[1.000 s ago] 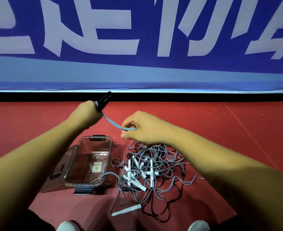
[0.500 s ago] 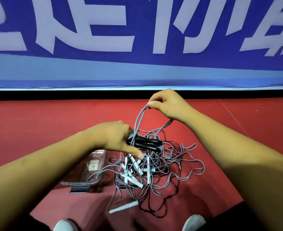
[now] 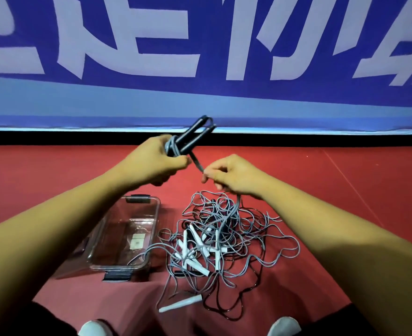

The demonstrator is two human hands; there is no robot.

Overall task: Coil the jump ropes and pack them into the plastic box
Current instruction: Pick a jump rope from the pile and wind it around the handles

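On a red floor below a blue banner with cropped, unreadable white characters, the left hand is gripping two rope-wrapped black handles, the right hand is pinching their grey rope, and tangled jump ropes are lying just right of the plastic box.

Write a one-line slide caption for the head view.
Left hand grips two black handles; right hand pinches the grey cord wrapped round them, above tangled jump ropes beside the plastic box.
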